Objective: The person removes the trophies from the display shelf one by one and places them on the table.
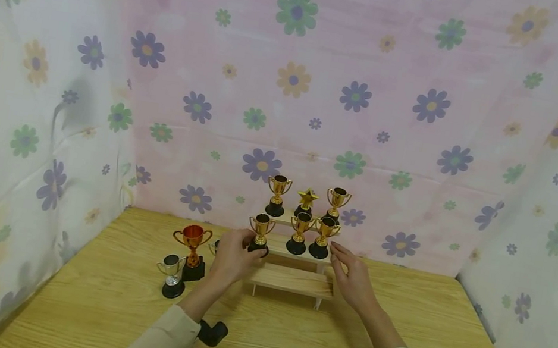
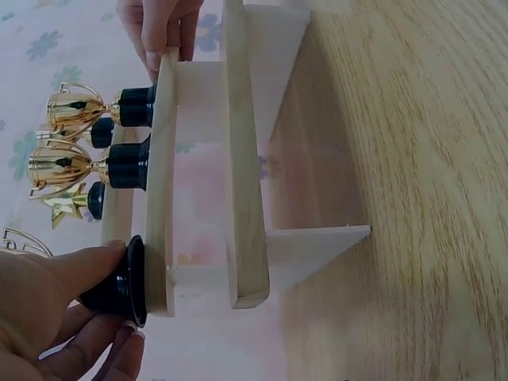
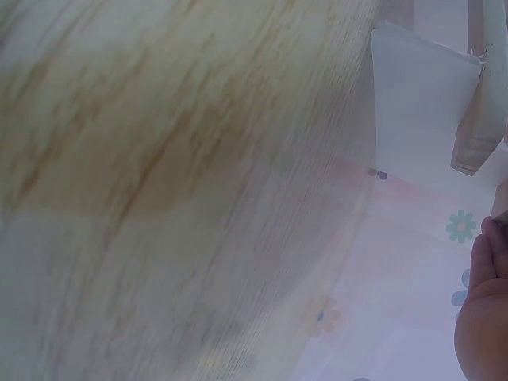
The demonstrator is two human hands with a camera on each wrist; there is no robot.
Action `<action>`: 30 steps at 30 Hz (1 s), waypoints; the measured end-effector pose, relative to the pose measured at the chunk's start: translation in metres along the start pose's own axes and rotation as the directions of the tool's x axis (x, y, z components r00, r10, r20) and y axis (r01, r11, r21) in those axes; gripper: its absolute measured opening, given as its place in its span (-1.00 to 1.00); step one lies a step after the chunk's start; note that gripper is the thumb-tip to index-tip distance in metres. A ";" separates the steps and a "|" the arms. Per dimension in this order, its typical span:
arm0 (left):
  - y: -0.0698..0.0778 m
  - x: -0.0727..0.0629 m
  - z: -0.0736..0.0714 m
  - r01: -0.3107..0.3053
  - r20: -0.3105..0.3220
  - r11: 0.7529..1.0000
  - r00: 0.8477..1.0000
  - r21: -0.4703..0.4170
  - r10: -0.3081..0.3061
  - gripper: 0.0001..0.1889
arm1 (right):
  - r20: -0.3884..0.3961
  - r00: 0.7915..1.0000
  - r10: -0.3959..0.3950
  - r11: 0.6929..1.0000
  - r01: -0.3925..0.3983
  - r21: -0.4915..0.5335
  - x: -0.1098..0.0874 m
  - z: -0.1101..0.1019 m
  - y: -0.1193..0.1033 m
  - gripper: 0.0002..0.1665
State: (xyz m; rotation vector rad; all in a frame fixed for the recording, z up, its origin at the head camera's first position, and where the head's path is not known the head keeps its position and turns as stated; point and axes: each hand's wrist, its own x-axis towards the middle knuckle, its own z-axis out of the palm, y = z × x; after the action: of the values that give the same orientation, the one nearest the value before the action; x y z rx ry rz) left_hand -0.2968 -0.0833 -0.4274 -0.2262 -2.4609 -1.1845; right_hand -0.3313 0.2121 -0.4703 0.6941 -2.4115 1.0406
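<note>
The head view shows the gold trophy (image 1: 262, 227) upright, cup skyward, at the middle shelf's (image 1: 278, 245) left end; the left wrist view reveals the left hand (image 1: 234, 256) pinching its base (image 2: 119, 290); the right hand's (image 1: 353, 276) fingers extend straight

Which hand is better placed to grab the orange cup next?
Left hand, likely: it's nearer the orange cup, though it holds a gold cup. The right hand is at the stand's right side.
</note>
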 end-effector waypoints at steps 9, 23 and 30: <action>-0.003 -0.005 -0.003 -0.018 -0.019 1.000 1.000 0.006 0.018 -0.79 | -0.011 1.000 0.001 1.000 -0.001 -0.013 0.000 0.001 0.000 -0.59; -0.010 -0.023 -0.026 0.008 0.021 1.000 1.000 0.002 -0.008 -0.68 | 0.005 1.000 0.009 1.000 -0.009 0.003 0.001 0.000 0.003 -0.56; -0.018 -0.033 -0.033 0.002 0.037 1.000 0.999 0.013 -0.002 -0.67 | 0.006 1.000 0.011 1.000 -0.011 -0.011 0.001 0.001 0.003 -0.57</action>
State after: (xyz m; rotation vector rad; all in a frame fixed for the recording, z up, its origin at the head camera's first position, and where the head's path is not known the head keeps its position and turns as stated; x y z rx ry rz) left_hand -0.2629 -0.1198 -0.4356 -0.2446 -2.5006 -1.1756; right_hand -0.3339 0.2131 -0.4720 0.6821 -2.4269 1.0309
